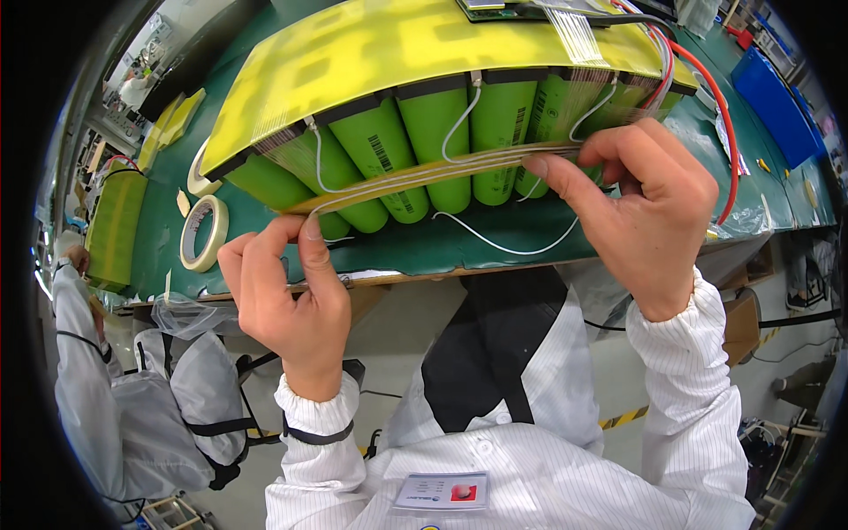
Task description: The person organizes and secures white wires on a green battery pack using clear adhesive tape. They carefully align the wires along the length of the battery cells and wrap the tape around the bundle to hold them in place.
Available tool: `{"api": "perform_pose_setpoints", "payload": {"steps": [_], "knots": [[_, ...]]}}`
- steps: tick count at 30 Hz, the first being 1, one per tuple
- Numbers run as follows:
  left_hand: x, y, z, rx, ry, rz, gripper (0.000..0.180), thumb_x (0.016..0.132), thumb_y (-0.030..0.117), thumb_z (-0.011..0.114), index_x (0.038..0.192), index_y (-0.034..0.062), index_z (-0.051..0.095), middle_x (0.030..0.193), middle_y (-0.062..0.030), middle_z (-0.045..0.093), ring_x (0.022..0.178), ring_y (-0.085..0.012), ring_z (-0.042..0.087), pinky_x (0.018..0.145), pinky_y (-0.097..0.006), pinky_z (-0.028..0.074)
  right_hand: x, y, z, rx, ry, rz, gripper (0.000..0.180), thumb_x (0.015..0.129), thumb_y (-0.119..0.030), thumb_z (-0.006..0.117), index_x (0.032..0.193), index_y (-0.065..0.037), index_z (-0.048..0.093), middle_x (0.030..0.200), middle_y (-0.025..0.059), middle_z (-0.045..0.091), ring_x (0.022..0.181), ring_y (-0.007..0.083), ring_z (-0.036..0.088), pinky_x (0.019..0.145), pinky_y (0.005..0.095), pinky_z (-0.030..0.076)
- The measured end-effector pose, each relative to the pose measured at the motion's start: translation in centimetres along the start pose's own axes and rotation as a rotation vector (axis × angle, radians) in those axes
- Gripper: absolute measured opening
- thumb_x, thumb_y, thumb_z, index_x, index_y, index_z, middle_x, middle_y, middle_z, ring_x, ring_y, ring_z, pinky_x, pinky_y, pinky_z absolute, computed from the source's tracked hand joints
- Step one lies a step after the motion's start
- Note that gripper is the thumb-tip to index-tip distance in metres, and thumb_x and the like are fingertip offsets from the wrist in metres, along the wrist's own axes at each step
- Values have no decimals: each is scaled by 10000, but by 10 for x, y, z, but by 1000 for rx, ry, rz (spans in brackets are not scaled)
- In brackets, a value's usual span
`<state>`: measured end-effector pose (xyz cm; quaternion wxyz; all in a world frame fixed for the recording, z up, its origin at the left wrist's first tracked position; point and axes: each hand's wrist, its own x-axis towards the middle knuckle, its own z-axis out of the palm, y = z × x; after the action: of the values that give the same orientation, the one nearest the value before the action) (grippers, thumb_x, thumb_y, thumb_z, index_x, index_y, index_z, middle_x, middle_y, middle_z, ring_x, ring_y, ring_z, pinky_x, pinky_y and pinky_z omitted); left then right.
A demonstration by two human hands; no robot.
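A battery pack (353,53) stands on the bench, its row of green cylindrical cells (433,115) facing me under a yellow top sheet. Across the cells runs a taut strip of yellowish tape (415,179), with thin white wires (353,187) lying along it. My left hand (296,296) pinches the tape's left end between thumb and fingers. At the right end, my right hand (649,199) is closed on the tape, thumb pressing toward the cells. One loose white wire (521,253) loops down below the strip. Clear tape (579,40) holds wires on the pack's top.
Tape rolls (203,232) lie left of the pack on the green bench mat (155,252). Another yellow-green pack (115,221) is farther left, near a seated co-worker (132,397). A red cable (729,141) curves down at right, beside a blue box (773,106).
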<state>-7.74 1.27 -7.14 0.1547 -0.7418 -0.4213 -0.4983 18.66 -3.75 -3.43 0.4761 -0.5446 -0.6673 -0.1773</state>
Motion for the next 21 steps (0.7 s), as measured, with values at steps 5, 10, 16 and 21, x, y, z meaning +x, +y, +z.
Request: {"api": "perform_pose_setpoints", "payload": {"steps": [5,10,16,21], "knots": [[-2,0,3,17,30,33,87,876,9,736,896,-6,653,825,-57,652,738,-250,526,657,-351,430,0,0,-1,2,-7,10,290,676,-95,926,724,-18,651,648,-1,561,513,65,420,461,234,310],[-2,-3,2,-26,16,-1,109,912,52,727,896,-7,636,759,-47,555,697,-191,468,634,-306,393,1,0,-1,11,-10,7,290,676,-94,926,725,-16,652,648,1,562,513,64,424,462,234,316],[-2,-7,5,-173,24,-60,101,894,31,732,876,4,636,760,-57,584,697,-208,484,623,-323,396,1,1,-2,14,-23,17,291,676,-97,926,725,-14,651,652,3,567,511,65,427,462,233,318],[-5,-6,9,-212,54,-92,96,900,37,729,900,5,638,799,-62,609,702,-201,496,618,-317,402,2,1,-3,8,-31,23,293,676,-97,926,723,-12,650,648,4,562,506,66,419,460,234,314]]}}
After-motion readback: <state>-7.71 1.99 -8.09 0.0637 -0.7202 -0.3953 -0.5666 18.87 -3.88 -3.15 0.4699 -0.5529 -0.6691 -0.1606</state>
